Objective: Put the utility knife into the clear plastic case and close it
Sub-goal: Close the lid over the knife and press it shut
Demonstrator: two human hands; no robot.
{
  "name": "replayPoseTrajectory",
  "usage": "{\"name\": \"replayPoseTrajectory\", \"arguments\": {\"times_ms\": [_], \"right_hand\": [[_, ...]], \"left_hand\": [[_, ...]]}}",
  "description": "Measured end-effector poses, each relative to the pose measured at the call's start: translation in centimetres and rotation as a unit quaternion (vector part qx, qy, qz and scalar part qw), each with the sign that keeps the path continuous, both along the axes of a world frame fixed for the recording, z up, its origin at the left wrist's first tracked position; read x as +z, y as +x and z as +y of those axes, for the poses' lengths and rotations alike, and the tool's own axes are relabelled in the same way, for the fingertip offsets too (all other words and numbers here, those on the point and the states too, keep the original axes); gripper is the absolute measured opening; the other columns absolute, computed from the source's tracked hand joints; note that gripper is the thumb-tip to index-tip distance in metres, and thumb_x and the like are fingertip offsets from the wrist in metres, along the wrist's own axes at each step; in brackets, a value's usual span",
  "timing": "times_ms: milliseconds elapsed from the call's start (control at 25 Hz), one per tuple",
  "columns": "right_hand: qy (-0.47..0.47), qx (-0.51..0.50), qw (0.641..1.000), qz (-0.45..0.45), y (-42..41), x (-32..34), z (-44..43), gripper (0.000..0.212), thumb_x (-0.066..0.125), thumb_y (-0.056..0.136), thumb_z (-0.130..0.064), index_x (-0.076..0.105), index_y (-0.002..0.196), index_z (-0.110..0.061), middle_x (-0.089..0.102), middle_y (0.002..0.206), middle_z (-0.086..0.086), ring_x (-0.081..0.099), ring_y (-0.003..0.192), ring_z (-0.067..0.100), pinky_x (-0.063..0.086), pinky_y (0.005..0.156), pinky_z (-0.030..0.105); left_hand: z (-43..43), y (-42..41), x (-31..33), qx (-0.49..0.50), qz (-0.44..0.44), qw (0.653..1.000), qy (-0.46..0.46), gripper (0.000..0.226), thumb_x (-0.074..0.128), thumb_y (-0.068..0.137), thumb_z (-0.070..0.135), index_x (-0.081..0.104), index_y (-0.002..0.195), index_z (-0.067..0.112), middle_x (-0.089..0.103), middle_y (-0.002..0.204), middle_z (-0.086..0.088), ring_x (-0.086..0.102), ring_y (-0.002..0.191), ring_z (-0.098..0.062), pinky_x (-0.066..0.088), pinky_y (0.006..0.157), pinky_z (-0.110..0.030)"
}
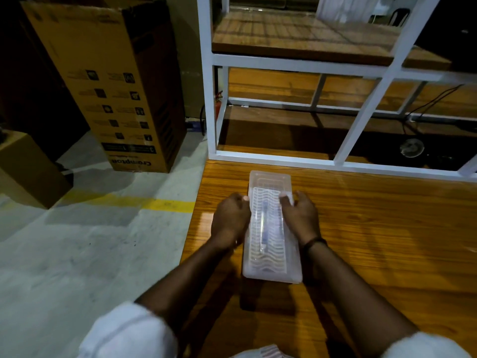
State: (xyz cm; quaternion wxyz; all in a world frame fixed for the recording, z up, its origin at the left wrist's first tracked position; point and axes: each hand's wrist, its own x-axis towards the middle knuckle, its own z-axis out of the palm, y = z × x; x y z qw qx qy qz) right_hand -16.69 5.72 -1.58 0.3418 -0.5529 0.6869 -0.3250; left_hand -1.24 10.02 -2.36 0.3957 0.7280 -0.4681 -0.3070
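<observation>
Clear plastic case (271,270) near the table's (374,228) left edge, utility knife (263,229) inside; left hand (229,220) and right hand (300,218) clamp its long sides.

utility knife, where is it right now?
Head view: the utility knife lies lengthwise inside the clear plastic case on the wooden table, between the left hand and right hand.

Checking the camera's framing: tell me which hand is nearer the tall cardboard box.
Left. The left hand holds the clear case's side facing the cardboard box; the right hand is on the far side.
</observation>
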Motion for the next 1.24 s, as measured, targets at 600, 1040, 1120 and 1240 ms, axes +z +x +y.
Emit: {"name": "replayPoseTrajectory", "arguments": {"times_ms": [600,1040,1120,1240], "right_hand": [[0.103,-0.102,0.980,-0.139,0.6,-3.2,-13.8,0.054,0.070,0.077,-0.039,0.066,0.108,0.005,0.072,0.113,0.020,0.068,0.102,0.039,0.055,0.094,0.051],[0.037,-0.075,0.990,-0.111,1.0,-0.5,-9.3,0.039,0.059,0.097,-0.034,0.070,0.088,0.002,0.070,0.092,0.019,0.065,0.088,0.031,0.039,0.073,0.030],[0.045,-0.064,0.986,-0.145,0.4,-1.3,-7.5,0.047,0.059,0.095,-0.040,0.069,0.085,0.005,0.072,0.088,0.019,0.062,0.077,0.027,0.044,0.071,0.033],[0.049,-0.022,0.993,-0.109,-1.0,-3.1,-3.9,0.053,0.052,0.098,-0.047,0.063,0.071,-0.003,0.067,0.073,0.015,0.057,0.065,0.025,0.041,0.062,0.033]], "left_hand": [[-12.4,-0.1,0.9,0.068,0.081,0.988,0.112,0.043,0.055,0.105,0.034,0.061,0.131,0.000,0.065,0.135,-0.021,0.064,0.123,-0.040,0.055,0.094,-0.042],[-10.6,0.7,0.3,0.087,0.144,0.984,0.066,0.039,0.061,0.102,0.039,0.070,0.104,0.001,0.072,0.109,-0.014,0.068,0.100,-0.033,0.049,0.076,-0.032],[-8.4,0.9,0.6,0.072,0.111,0.990,0.053,0.040,0.055,0.104,0.043,0.069,0.092,0.007,0.071,0.096,-0.011,0.068,0.095,-0.031,0.045,0.072,-0.030],[-4.6,1.0,0.2,0.044,0.041,0.997,0.045,0.048,0.048,0.106,0.049,0.068,0.102,0.006,0.072,0.099,-0.013,0.067,0.091,-0.031,0.046,0.072,-0.033]]}}
